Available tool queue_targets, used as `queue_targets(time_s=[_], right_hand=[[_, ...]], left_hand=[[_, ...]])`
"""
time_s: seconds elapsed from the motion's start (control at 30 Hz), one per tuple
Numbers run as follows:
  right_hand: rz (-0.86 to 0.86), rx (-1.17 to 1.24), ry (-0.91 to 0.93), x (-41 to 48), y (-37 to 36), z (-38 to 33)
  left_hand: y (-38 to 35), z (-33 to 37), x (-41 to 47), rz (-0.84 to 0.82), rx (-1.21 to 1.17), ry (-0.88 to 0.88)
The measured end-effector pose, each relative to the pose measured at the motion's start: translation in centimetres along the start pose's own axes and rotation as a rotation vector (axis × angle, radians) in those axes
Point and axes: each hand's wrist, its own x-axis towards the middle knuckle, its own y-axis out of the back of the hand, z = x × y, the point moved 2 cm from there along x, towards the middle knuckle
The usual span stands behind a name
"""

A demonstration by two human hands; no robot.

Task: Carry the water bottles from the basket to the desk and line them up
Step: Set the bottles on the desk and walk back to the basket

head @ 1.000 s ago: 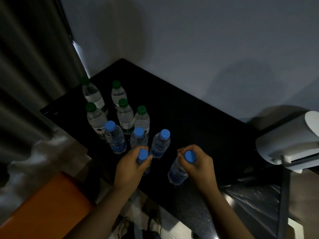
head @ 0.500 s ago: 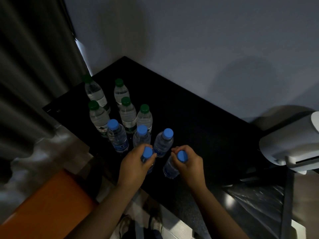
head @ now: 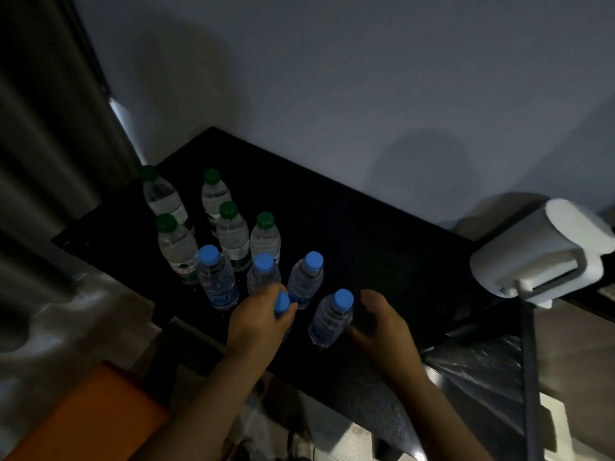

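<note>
While my left hand [head: 259,322] grips one blue-capped bottle [head: 282,302] on the desk [head: 382,247], my right hand [head: 382,324] sits open just beside the second bottle [head: 329,322]; placement underway, I judge, next squaring both into line.

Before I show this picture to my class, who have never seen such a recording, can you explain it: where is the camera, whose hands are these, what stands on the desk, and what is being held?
There is no machine here. A person wears one camera on the head, looking forward and down, so the two arms reaching in from below are the wearer's own. On the black desk stand five green-capped bottles at the back and three blue-capped bottles in front of them. The left hand grips a fourth blue bottle near its cap. The right hand is open, close beside a fifth blue bottle that stands upright. A white appliance sits at the right.
</note>
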Motion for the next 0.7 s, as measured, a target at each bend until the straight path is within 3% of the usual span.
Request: queue_targets(time_s=[0.13, 0.37, 0.7], right_hand=[[0.037, -0.213, -0.076, -4.0, 1.6, 1.4], [0.151, -0.215, -0.329, -11.1, 2.8, 1.6], [0.276, -0.164, -0.643, -22.6, 5.7, 4.6]], left_hand=[[1.3, 1.3, 0.5, -0.058, 0.213, -0.131], [2.9, 5.7, -0.8, -0.129, 0.194, -0.491], [-2.9, 13.9, -8.1, -0.665, 0.247, -0.781]])
